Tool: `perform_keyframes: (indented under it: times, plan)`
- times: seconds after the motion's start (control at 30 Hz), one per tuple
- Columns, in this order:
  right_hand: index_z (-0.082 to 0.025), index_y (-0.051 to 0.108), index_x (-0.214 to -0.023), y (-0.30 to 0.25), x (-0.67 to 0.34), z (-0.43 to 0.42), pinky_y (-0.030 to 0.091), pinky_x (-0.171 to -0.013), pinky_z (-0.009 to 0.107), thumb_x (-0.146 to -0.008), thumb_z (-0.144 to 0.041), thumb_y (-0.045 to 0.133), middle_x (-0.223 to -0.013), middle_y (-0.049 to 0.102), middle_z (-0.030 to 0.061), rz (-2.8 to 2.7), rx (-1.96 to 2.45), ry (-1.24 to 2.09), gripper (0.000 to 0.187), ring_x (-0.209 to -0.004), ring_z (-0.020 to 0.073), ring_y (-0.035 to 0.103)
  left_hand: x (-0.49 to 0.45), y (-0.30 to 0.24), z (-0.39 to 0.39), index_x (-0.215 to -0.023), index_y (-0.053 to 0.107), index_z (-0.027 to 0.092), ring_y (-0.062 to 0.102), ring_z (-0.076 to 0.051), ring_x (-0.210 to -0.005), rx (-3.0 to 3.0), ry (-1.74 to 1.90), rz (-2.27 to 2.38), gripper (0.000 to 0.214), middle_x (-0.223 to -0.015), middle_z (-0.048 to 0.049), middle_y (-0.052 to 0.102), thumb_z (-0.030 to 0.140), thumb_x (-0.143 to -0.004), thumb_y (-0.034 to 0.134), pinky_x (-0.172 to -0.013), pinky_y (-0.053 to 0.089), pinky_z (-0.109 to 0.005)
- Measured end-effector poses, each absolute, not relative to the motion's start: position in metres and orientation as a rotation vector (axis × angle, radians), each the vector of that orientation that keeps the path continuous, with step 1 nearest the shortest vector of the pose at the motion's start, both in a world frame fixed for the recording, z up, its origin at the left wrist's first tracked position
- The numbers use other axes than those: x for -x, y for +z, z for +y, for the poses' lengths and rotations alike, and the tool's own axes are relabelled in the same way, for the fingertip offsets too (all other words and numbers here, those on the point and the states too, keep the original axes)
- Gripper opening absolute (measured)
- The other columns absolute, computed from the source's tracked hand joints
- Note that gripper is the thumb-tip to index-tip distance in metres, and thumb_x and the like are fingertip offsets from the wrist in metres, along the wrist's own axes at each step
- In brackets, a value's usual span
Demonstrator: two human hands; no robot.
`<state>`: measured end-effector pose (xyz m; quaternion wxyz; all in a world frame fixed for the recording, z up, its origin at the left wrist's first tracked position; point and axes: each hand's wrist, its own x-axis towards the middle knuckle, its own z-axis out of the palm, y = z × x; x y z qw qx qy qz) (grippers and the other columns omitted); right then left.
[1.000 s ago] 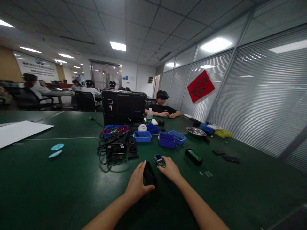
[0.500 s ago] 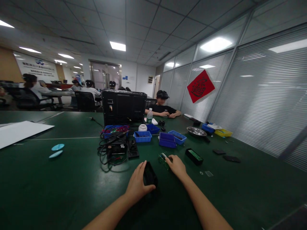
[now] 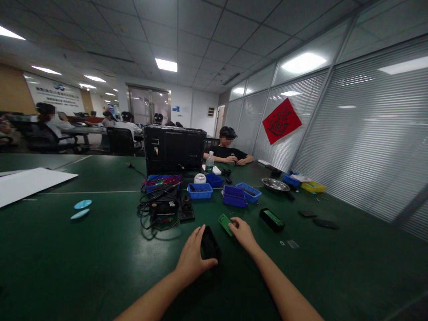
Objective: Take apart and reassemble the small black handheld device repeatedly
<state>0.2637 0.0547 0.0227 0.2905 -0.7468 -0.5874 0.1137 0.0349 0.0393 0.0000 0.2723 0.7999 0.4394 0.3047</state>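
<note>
My left hand (image 3: 194,254) grips a black, open-topped plastic case (image 3: 210,244), thumb at its near end and fingers along its far left side. In my right hand (image 3: 243,232) is a green circuit board (image 3: 225,224), pinched at its right edge and tilted, with its flat green face showing. The board is just beyond the case, apart from it. To the right of my right hand lies a second black case (image 3: 272,220) with a green board inside. A small pale ring (image 3: 282,243) and a clear plastic piece (image 3: 293,244) rest nearer to me.
Tangled black cables (image 3: 147,214) surround a black box at left centre. Blue bins (image 3: 199,191) and a metal bowl (image 3: 275,184) stand farther back. Flat black pieces (image 3: 325,223) lie right. A large black casing (image 3: 175,149) blocks the view behind; a co-worker (image 3: 228,149) sits across the table.
My right hand has turned the circuit board over: its component side showed before, its flat green face shows now. My left hand and the case have stayed in place.
</note>
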Motion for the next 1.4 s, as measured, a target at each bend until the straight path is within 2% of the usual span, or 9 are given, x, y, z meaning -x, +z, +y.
perform_keyframes:
  times: [0.1,0.2,0.33,0.53,0.67,0.8,1.0,1.2,1.4]
  plan:
    - [-0.016,0.062,-0.095,0.024,-0.269,0.055,0.039,-0.075,0.026,-0.078,-0.035,0.042,-0.093,0.060,0.0083,-1.568,2.041,0.248,0.033,-0.086,0.0189,0.056,-0.035,0.000,0.039,-0.136,0.021,0.022,0.026,-0.025,-0.128,-2.158,0.823,1.187,0.097,-0.140,-0.0063,0.028,0.040,-0.052,0.067,-0.105,0.024,-0.038]
    - [-0.015,0.060,-0.099,0.026,-0.272,0.053,0.038,-0.079,0.026,-0.081,-0.038,0.039,-0.100,0.058,0.0104,-1.568,2.083,0.144,0.037,-0.093,0.0199,0.053,-0.035,0.001,0.038,-0.136,0.021,0.021,0.026,-0.024,-0.128,-2.168,0.817,1.194,0.097,-0.140,-0.0060,0.028,0.041,-0.053,0.067,-0.105,0.023,-0.036]
    - [-0.015,0.056,-0.108,0.028,-0.267,0.050,0.037,-0.081,0.027,-0.077,-0.043,0.046,-0.104,0.056,0.0104,-1.628,2.150,0.069,0.043,-0.097,0.0216,0.051,-0.035,0.001,0.038,-0.135,0.021,0.019,0.027,-0.025,-0.127,-2.148,0.812,1.253,0.098,-0.139,-0.0080,0.029,0.042,-0.052,0.067,-0.104,0.023,-0.035]
    - [-0.016,0.055,-0.110,0.032,-0.261,0.046,0.038,-0.079,0.030,-0.075,-0.038,0.051,-0.104,0.053,0.0109,-1.685,2.214,-0.045,0.042,-0.098,0.0236,0.048,-0.036,0.005,0.038,-0.137,0.015,0.017,0.032,-0.026,-0.121,-2.084,0.815,1.442,0.103,-0.131,-0.0114,0.032,0.049,-0.053,0.066,-0.100,0.025,-0.032]
    - [-0.017,0.056,-0.109,0.034,-0.264,0.046,0.039,-0.079,0.029,-0.074,-0.038,0.051,-0.103,0.053,0.0101,-1.675,2.237,-0.011,0.041,-0.098,0.0233,0.048,-0.035,0.010,0.036,-0.137,0.011,0.017,0.039,-0.025,-0.114,-2.109,0.776,1.472,0.101,-0.121,-0.0103,0.040,0.049,-0.057,0.065,-0.097,0.027,-0.031]
    - [-0.016,0.057,-0.110,0.035,-0.267,0.046,0.038,-0.081,0.029,-0.073,-0.038,0.053,-0.101,0.053,0.0105,-1.684,2.216,0.032,0.044,-0.096,0.0229,0.049,-0.034,0.008,0.035,-0.137,0.015,0.017,0.044,-0.023,-0.109,-2.108,0.792,1.446,0.094,-0.112,-0.0084,0.046,0.044,-0.061,0.062,-0.095,0.031,-0.031]
    - [-0.016,0.059,-0.107,0.038,-0.269,0.045,0.037,-0.082,0.030,-0.070,-0.039,0.055,-0.099,0.053,0.0104,-1.701,2.178,0.069,0.044,-0.096,0.0236,0.050,-0.034,0.001,0.041,-0.137,0.013,0.018,0.028,-0.021,-0.126,-2.111,0.861,1.242,0.094,-0.138,-0.0065,0.029,0.029,-0.058,0.062,-0.103,0.024,-0.030]
    - [-0.015,0.061,-0.103,0.039,-0.263,0.046,0.038,-0.083,0.030,-0.067,-0.033,0.060,-0.097,0.054,0.0091,-1.689,2.043,0.235,0.041,-0.093,0.0220,0.050,-0.033,0.007,0.040,-0.137,0.015,0.021,0.047,-0.020,-0.108,-2.122,0.752,1.188,0.090,-0.118,-0.0041,0.051,0.025,-0.058,0.058,-0.096,0.032,-0.029]
    - [-0.016,0.061,-0.102,0.048,-0.254,0.042,0.041,-0.075,0.031,-0.070,-0.035,0.058,-0.088,0.056,0.0051,-1.632,1.550,0.618,0.038,-0.081,0.0183,0.053,-0.033,0.003,0.041,-0.136,0.019,0.017,0.047,-0.023,-0.106,-2.103,0.733,1.255,0.089,-0.114,-0.0066,0.054,0.028,-0.057,0.060,-0.093,0.033,-0.031]
